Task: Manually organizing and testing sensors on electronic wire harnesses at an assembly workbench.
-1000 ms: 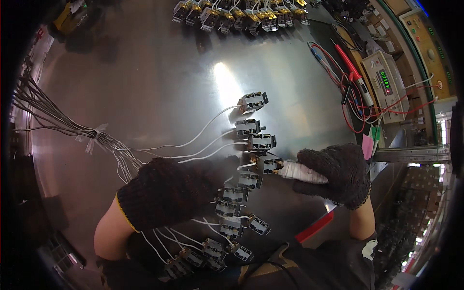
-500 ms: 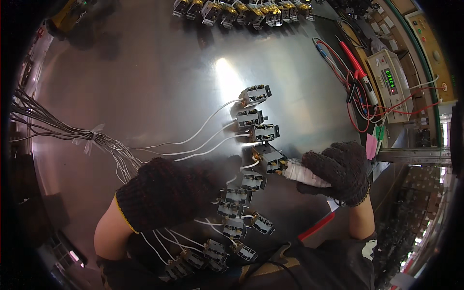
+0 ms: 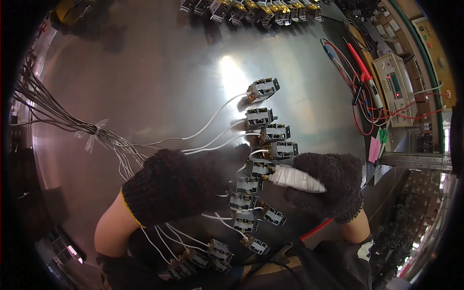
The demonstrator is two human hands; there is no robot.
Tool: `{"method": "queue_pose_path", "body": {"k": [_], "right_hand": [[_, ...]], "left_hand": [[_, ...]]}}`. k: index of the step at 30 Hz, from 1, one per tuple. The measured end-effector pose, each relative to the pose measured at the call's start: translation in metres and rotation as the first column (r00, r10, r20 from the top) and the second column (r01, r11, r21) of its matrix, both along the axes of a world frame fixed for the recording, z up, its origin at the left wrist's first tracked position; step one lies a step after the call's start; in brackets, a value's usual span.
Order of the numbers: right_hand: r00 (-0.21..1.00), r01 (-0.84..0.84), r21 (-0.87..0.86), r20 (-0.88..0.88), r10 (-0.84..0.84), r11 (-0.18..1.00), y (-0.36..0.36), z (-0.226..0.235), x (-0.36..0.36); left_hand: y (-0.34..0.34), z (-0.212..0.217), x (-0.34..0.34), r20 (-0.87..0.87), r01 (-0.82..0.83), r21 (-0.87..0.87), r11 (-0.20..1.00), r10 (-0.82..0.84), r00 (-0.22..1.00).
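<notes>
My right hand (image 3: 333, 186), in a dark knit glove, is wrapped round a tool with a white-taped handle (image 3: 298, 178). Its front end meets the right side of a small grey-and-black electrical block (image 3: 260, 168); the tip is too small to make out. To the left, my left hand (image 3: 186, 178), gloved alike, reaches over the white wires, its fingertips close to the same block. Those fingers are dark and blurred, so their grip does not show. More wired blocks form a column, among them one block (image 3: 283, 150) just above and another block (image 3: 249, 185) just below.
A tied bundle of wires (image 3: 94, 129) crosses the metal table (image 3: 145, 92) from the left. Several blocks (image 3: 263, 12) line the far edge. At right stand a meter (image 3: 394, 89), a red probe (image 3: 360, 63) and coiled leads. Other wired blocks (image 3: 220, 253) lie near my body.
The taped tool has moved from the tilted block to the one below it. The upper block now lies level in the column. My left hand has shifted slightly rightward. The meter's green digits have dimmed.
</notes>
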State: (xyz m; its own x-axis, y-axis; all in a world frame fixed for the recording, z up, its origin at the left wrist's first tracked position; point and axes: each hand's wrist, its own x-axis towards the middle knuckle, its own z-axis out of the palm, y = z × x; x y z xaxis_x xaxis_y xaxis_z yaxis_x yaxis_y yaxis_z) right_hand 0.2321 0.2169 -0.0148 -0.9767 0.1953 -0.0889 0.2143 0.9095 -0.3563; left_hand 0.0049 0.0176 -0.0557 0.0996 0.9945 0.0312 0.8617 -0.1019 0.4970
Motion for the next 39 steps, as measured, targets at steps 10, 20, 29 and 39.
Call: {"method": "queue_pose_path", "body": {"k": [10, 20, 29, 39], "right_hand": [[0.956, -0.273, 0.343, -0.003, 0.292, 0.899, 0.013, 0.005, 0.001], [0.962, -0.168, 0.189, -0.182, 0.202, 0.968, 0.010, -0.005, 0.011], [0.985, -0.098, 0.264, -0.114, 0.131, 0.960, -0.018, 0.007, -0.011], [0.940, -0.331, 0.318, 0.026, 0.341, 0.888, 0.004, 0.014, -0.014]], "left_hand": [[-0.003, 0.001, 0.002, 0.013, 0.004, 0.010, 1.000, -0.004, 1.000], [0.003, 0.006, 0.001, -0.018, 0.038, -0.019, 0.999, -0.038, 0.999], [0.000, 0.006, 0.000, -0.011, -0.003, 0.057, 0.998, 0.004, 1.000], [-0.005, -0.018, 0.010, 0.137, -0.017, -0.069, 0.997, 0.027, 0.990]]}}
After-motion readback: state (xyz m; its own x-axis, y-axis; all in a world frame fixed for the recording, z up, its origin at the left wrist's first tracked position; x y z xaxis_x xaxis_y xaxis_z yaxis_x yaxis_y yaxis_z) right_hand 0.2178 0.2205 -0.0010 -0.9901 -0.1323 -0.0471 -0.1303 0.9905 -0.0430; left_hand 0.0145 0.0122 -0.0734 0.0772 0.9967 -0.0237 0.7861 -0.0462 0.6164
